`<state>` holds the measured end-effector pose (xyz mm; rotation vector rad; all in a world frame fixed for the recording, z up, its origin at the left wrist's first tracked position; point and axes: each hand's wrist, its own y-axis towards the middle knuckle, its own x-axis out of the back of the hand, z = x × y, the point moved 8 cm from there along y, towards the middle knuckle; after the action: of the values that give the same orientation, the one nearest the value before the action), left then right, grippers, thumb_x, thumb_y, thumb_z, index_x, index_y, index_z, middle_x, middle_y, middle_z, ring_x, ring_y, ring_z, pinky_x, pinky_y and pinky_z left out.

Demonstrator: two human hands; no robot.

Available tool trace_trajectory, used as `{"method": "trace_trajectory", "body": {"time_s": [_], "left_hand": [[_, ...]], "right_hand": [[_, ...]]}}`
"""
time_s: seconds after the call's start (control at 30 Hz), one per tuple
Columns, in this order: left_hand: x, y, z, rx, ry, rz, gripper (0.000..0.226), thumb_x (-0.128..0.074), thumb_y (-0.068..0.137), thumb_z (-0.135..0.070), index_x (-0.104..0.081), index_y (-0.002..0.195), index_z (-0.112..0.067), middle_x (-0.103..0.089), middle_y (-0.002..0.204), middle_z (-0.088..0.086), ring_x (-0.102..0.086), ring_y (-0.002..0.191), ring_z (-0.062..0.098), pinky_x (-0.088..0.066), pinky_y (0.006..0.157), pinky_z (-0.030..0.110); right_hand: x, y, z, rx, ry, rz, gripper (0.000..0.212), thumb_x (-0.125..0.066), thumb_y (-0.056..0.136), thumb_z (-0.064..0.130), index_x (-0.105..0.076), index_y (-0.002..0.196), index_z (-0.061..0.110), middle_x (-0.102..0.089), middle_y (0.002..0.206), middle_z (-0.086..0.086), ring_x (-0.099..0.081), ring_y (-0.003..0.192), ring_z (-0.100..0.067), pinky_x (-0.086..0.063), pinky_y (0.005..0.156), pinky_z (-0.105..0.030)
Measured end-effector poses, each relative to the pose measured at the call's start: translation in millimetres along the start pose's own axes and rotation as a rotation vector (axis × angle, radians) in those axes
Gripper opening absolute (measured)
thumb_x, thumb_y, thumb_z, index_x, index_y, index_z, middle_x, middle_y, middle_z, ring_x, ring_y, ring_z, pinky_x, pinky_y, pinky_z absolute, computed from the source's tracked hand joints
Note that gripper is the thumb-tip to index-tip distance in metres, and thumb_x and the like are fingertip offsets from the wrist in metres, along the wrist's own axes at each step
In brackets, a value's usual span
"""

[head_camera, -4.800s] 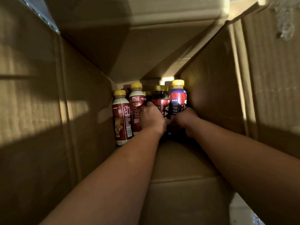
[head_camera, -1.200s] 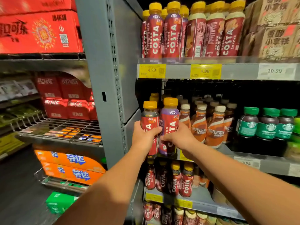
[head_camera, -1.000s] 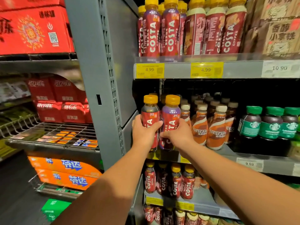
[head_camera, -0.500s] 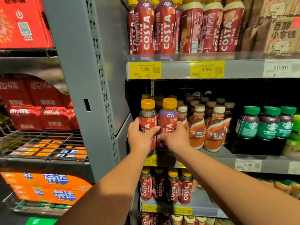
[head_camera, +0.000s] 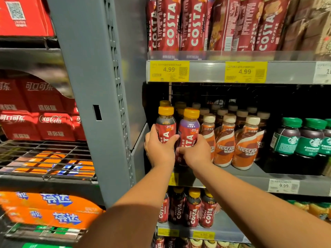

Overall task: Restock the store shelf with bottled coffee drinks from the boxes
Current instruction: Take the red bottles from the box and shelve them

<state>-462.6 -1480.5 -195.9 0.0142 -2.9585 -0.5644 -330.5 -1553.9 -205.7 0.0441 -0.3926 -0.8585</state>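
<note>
I hold two yellow-capped Costa coffee bottles side by side at the left end of the middle shelf (head_camera: pixel 241 178). My left hand (head_camera: pixel 158 149) grips the red-labelled Costa bottle (head_camera: pixel 165 125). My right hand (head_camera: pixel 196 152) grips the purple-topped Costa bottle (head_camera: pixel 190 128). Both bottles stand upright at the shelf's front edge, their bases hidden by my hands. More yellow-capped bottles (head_camera: pixel 180 105) stand behind them in the dark.
Nescafe bottles (head_camera: pixel 223 145) stand right beside my right hand, then green-capped Starbucks bottles (head_camera: pixel 290 140). Costa bottles fill the shelf above (head_camera: pixel 179 25) and the shelf below (head_camera: pixel 191 210). A grey upright (head_camera: pixel 93 104) is on the left, with red Coca-Cola cases (head_camera: pixel 35 108) beyond it.
Earlier both hands were inside a cardboard box on bottles. Over the last second the two bottles have moved forward and slightly down onto the left end of the middle shelf.
</note>
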Motion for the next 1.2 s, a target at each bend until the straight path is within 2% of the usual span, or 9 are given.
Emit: {"method": "trace_trajectory", "body": {"time_s": [0.13,0.27,0.47,0.67,0.8,0.9,0.97,1.1,1.2], "left_hand": [[-3.9,1.9,7.5,0.009,0.019,-0.002,0.07,-0.077,0.076,-0.03,-0.045,0.136,-0.015,-0.051,0.118,0.005,-0.049,0.116,0.024,-0.045,0.096,0.048],[-4.9,0.7,16.5,0.015,0.064,0.003,0.068,-0.076,0.077,-0.029,-0.045,0.135,-0.014,-0.051,0.119,0.006,-0.049,0.115,0.025,-0.046,0.096,0.046],[-3.7,0.3,18.6,0.018,0.076,0.02,0.064,-0.074,0.078,-0.031,-0.046,0.133,-0.014,-0.051,0.117,0.006,-0.052,0.112,0.023,-0.047,0.093,0.043],[-2.6,-3.5,22.5,0.019,0.118,0.082,0.057,-0.069,0.082,-0.026,-0.044,0.133,-0.018,-0.05,0.116,0.004,-0.053,0.106,0.02,-0.041,0.083,0.031],[-0.4,-7.8,27.8,0.019,0.127,0.124,0.05,-0.063,0.086,-0.021,-0.045,0.133,-0.019,-0.051,0.119,0.005,-0.053,0.11,0.022,-0.043,0.088,0.035],[3.1,-8.1,28.3,-0.001,0.118,0.133,0.051,-0.063,0.088,-0.02,-0.045,0.135,-0.019,-0.052,0.122,0.003,-0.053,0.112,0.021,-0.043,0.09,0.034],[4.5,-8.2,28.5,-0.007,0.112,0.142,0.052,-0.063,0.089,-0.021,-0.044,0.137,-0.019,-0.052,0.123,0.004,-0.054,0.113,0.022,-0.045,0.096,0.039],[3.9,-9.1,30.6,-0.002,0.126,0.174,0.052,-0.061,0.09,-0.023,-0.042,0.138,-0.018,-0.051,0.124,0.004,-0.053,0.114,0.021,-0.046,0.096,0.042],[2.7,-13.4,33.0,0.011,0.115,0.227,0.046,-0.06,0.089,-0.024,-0.045,0.133,-0.019,-0.05,0.119,0.003,-0.054,0.108,0.021,-0.047,0.09,0.037]], "right_hand": [[-0.8,2.2,-3.2,0.004,-0.038,-0.014,0.052,-0.079,0.072,0.012,-0.046,0.112,0.012,-0.055,0.098,0.001,-0.052,0.089,-0.016,-0.042,0.073,-0.03],[-0.6,-0.3,-7.1,0.005,-0.057,-0.025,0.051,-0.08,0.072,0.013,-0.039,0.102,0.017,-0.054,0.097,0.001,-0.053,0.086,-0.016,-0.041,0.07,-0.028],[1.4,-5.5,-6.9,0.029,-0.085,-0.08,0.047,-0.083,0.068,0.014,-0.054,0.105,0.014,-0.062,0.101,-0.001,-0.056,0.089,-0.015,-0.044,0.073,-0.028],[0.7,-11.5,-4.1,0.071,-0.116,-0.114,0.046,-0.082,0.068,0.015,-0.061,0.109,0.014,-0.066,0.102,-0.002,-0.061,0.095,-0.019,-0.045,0.075,-0.027],[-1.6,-13.2,-3.5,0.078,-0.112,-0.11,0.038,-0.076,0.074,0.014,-0.06,0.109,0.015,-0.067,0.1,-0.001,-0.062,0.096,-0.022,-0.048,0.076,-0.03],[-0.7,-13.6,-7.0,0.039,-0.134,-0.123,0.042,-0.078,0.073,0.017,-0.053,0.107,0.015,-0.065,0.105,-0.005,-0.061,0.097,-0.024,-0.048,0.078,-0.033],[1.4,-15.0,-8.6,0.012,-0.144,-0.154,0.045,-0.081,0.071,0.018,-0.048,0.101,0.017,-0.065,0.104,-0.004,-0.062,0.095,-0.024,-0.049,0.077,-0.034],[2.9,-17.6,-7.5,0.016,-0.18,-0.176,0.044,-0.083,0.069,0.021,-0.056,0.103,0.014,-0.067,0.104,-0.004,-0.063,0.096,-0.024,-0.051,0.079,-0.037],[2.5,-18.9,-7.2,0.021,-0.219,-0.159,0.045,-0.082,0.07,0.024,-0.059,0.107,0.013,-0.067,0.106,-0.005,-0.063,0.098,-0.023,-0.052,0.081,-0.037]]}}
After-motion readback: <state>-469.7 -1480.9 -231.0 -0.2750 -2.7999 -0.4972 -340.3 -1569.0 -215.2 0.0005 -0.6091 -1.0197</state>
